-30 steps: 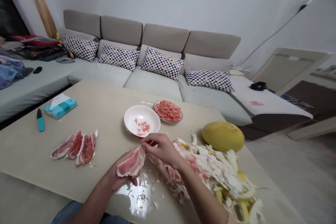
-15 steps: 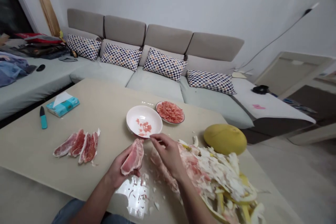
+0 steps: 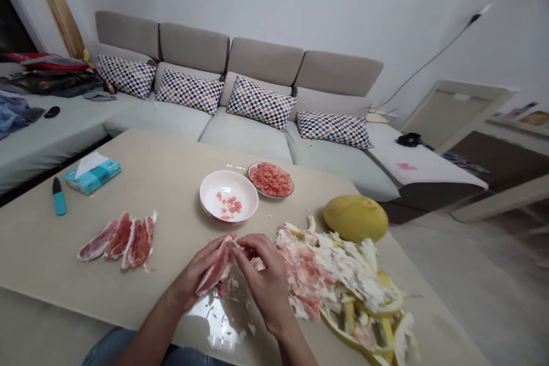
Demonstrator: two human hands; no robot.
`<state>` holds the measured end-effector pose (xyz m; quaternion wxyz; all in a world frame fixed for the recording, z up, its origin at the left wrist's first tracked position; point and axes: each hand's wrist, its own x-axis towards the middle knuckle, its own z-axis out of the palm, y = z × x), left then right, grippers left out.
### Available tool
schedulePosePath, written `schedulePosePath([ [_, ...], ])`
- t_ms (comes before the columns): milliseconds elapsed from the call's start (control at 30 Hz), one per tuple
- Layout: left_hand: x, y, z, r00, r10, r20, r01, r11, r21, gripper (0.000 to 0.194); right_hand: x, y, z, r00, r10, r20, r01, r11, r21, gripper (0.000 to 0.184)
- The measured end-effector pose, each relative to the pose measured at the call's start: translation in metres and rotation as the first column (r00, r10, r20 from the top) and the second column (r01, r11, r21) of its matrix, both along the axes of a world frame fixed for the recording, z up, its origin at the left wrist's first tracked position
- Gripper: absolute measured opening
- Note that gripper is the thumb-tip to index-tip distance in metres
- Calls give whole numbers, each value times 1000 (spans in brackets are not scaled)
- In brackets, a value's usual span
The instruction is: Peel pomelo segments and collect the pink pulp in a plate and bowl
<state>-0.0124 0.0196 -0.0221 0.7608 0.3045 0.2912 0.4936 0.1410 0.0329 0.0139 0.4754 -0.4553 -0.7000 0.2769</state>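
My left hand (image 3: pixel 191 280) is closed around a peeled pink pomelo segment (image 3: pixel 218 271), held tilted above the table in front of the bowl. At the segment's upper right edge, my right hand (image 3: pixel 266 277) has its thumb and index finger pinched on it; the exact spot is partly hidden by the fingers. Just beyond my hands stands a white bowl (image 3: pixel 207 197) with several small bits of pink pulp (image 3: pixel 230 205) in it. Several more pomelo segments (image 3: pixel 118 243) lie on the table to the left.
Behind the bowl is a dark-rimmed plate (image 3: pixel 281 197) piled with pulp. A heap of rind and membrane (image 3: pixel 351 274) covers the right side, beside a whole yellow pomelo (image 3: pixel 355 217). A knife with a turquoise handle (image 3: pixel 60 203) and a tissue pack (image 3: pixel 92 174) lie at left.
My right hand has moved from the bowl's near rim down to the segment and now pinches its edge. The segment has turned in my left hand. The camera view has shifted slightly right.
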Motion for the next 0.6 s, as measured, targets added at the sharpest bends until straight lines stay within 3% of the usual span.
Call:
schedulePosePath([
  [133, -1, -2, 0, 998, -40, -39, 41, 999, 26, 45, -1, -5, 2, 999, 23, 42, -25, 998, 62, 6],
  [400, -2, -1, -15, 992, 21, -128, -13, 998, 65, 51, -3, -13, -3, 979, -16, 203, -18, 986, 165, 15],
  [600, -2, -3, -16, 967, 133, -217, -91, 976, 195, 45, -12, -22, -16, 988, -52, 144, 25, 983, 182, 16],
])
